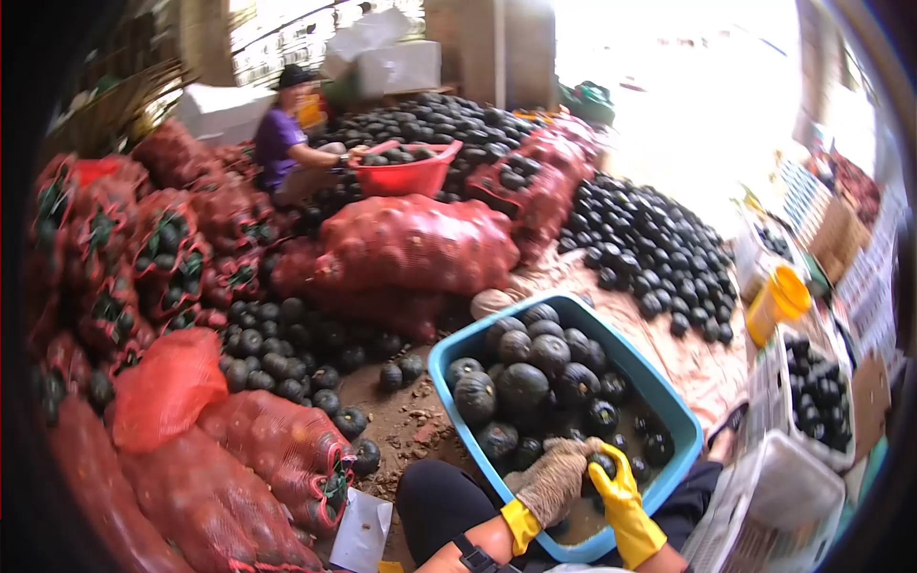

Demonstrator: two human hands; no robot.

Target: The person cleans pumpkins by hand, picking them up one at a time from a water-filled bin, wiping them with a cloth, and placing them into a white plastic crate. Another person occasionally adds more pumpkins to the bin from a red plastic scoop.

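My left hand (554, 477) wears a brown, towel-like cover over a yellow rubber glove. It curls against the left side of a small dark green squash (602, 464); its fingers are mostly hidden by the cover. In a yellow rubber glove, my right hand (619, 492) closes round the same squash from the right. Both hands are over the near end of a blue plastic tub (441, 368), which holds murky water and many dark green squashes (522, 387). Some of these are piled above the water at the tub's far end.
Red mesh sacks (411, 244) of squashes lie ahead and left. Loose squashes (659, 248) cover the ground right of centre. A person (280, 143) in purple sits by a red tub (406, 172). White crates (783, 497) and a yellow container (778, 304) stand at right.
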